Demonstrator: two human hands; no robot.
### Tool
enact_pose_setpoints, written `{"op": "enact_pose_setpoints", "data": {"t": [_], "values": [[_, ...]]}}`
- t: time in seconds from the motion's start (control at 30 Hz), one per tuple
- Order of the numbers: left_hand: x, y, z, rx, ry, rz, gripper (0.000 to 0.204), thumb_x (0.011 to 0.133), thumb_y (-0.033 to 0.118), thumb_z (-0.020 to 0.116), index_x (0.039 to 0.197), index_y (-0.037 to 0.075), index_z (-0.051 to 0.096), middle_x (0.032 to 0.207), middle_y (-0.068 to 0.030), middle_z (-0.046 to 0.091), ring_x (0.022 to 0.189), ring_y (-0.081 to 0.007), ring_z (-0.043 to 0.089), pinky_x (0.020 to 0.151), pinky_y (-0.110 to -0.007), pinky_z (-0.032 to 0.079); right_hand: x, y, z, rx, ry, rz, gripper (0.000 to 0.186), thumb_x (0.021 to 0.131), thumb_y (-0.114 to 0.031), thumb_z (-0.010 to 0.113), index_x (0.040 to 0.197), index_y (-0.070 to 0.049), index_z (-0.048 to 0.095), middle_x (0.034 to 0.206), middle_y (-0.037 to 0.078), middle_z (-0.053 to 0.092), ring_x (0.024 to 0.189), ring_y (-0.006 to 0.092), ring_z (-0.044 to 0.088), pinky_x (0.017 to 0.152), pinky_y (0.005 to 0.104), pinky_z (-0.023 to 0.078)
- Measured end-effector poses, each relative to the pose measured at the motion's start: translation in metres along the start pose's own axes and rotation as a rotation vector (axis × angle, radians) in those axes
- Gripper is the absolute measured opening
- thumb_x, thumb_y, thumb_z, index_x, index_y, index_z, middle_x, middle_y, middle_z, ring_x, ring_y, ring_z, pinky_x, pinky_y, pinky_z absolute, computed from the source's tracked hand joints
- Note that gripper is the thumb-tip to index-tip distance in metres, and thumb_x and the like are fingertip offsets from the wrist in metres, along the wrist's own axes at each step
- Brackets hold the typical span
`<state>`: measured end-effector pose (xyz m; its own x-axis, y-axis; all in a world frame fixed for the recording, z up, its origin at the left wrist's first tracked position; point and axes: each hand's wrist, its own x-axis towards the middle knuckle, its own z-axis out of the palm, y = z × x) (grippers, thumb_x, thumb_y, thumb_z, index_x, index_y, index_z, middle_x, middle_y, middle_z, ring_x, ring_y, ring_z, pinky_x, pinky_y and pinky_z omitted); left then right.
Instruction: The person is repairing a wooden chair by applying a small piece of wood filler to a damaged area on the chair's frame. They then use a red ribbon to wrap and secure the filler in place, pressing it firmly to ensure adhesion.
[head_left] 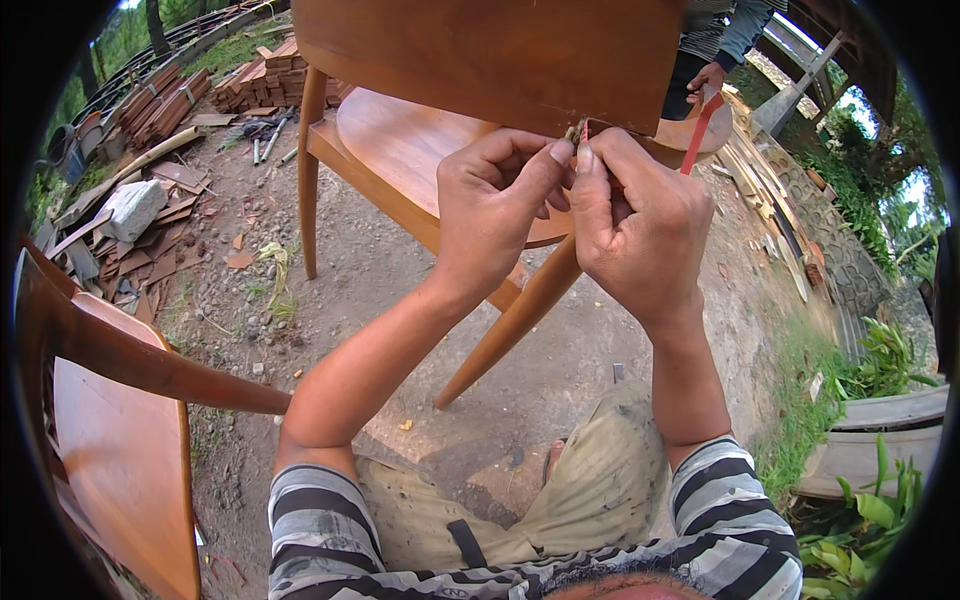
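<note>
A brown wooden chair back (490, 60) rises in front of me, above the chair's wide seat (400, 125). At the lower edge of that back, my left hand (500, 195) is closed in a pinch on a tiny yellowish bit too small to name. Beside it, almost touching, my right hand (640, 205) pinches the end of a narrow red strip. The red strip (703, 135) shows again behind my right hand, bending up to the right. My palms hide its middle stretch. One tapered chair leg (515, 320) slants down below my hands.
Another wooden chair (130, 430) stands close on my left. Another person's hand (708, 80) is at the upper right, near a curved wooden piece. Stacked bricks (265, 80), a white block (133, 208) and rubble lie at the left; timber strips (765, 175) lie at the right.
</note>
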<state>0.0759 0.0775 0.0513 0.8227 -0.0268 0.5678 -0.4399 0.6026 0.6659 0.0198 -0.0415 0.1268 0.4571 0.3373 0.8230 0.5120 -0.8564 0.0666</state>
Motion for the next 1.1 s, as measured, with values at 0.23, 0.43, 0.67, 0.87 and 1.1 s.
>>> {"op": "enact_pose_setpoints", "data": {"t": [0.23, 0.43, 0.67, 0.87, 1.1], "values": [[0.0009, -0.0001, -0.0006, -0.015, -0.018, 0.008, 0.019, 0.099, 0.016, 0.072, 0.100, -0.003, 0.074, 0.080, -0.0046, 0.074, 0.069, -0.0065, 0.067, 0.057, -0.020, 0.049, -0.0002, -0.0002, 0.0032, -0.005, 0.005, -0.002, 0.010, 0.094, -0.005, 0.064, 0.085, -0.006, 0.064, 0.060, 0.008, 0.057, 0.046, 0.0204, 0.058, 0.046, 0.0320, 0.041], [0.0018, -0.0001, 0.0015, -0.010, 0.011, 0.010, 0.018, 0.099, 0.015, 0.072, 0.100, -0.003, 0.074, 0.080, -0.0043, 0.074, 0.069, -0.0062, 0.066, 0.057, -0.021, 0.049, 0.0032, 0.0003, 0.0058, -0.093, 0.002, -0.043, 0.011, 0.095, -0.006, 0.064, 0.084, -0.007, 0.064, 0.059, 0.007, 0.057, 0.046, 0.0201, 0.058, 0.045, 0.0325, 0.040], [0.0013, -0.0023, -0.0018, -0.029, -0.029, 0.019, 0.018, 0.099, 0.015, 0.072, 0.100, -0.003, 0.074, 0.081, -0.0048, 0.074, 0.068, -0.0067, 0.067, 0.057, -0.021, 0.049, -0.0039, 0.0018, 0.0004, -0.010, 0.021, -0.069, 0.012, 0.093, -0.009, 0.065, 0.082, -0.010, 0.062, 0.060, 0.005, 0.061, 0.048, 0.0213, 0.061, 0.045, 0.0341, 0.043], [0.0013, -0.0019, -0.0018, -0.002, -0.023, 0.012, 0.017, 0.099, 0.014, 0.071, 0.100, -0.003, 0.074, 0.082, -0.0053, 0.075, 0.069, -0.0068, 0.066, 0.058, -0.021, 0.050, 0.0015, 0.0072, 0.0053, -0.028, 0.006, -0.080, 0.011, 0.097, -0.005, 0.063, 0.085, -0.005, 0.065, 0.061, 0.007, 0.057, 0.045, 0.0164, 0.056, 0.045, 0.0294, 0.039], [0.0011, -0.0001, -0.0054, -0.001, -0.052, 0.011, 0.015, 0.099, 0.013, 0.070, 0.101, -0.002, 0.073, 0.082, -0.0047, 0.075, 0.070, -0.0069, 0.067, 0.059, -0.021, 0.051, -0.0051, 0.0032, -0.0025, 0.034, 0.007, -0.026, 0.012, 0.093, -0.005, 0.064, 0.081, -0.007, 0.062, 0.060, 0.007, 0.059, 0.048, 0.0209, 0.060, 0.045, 0.0332, 0.042]]}}
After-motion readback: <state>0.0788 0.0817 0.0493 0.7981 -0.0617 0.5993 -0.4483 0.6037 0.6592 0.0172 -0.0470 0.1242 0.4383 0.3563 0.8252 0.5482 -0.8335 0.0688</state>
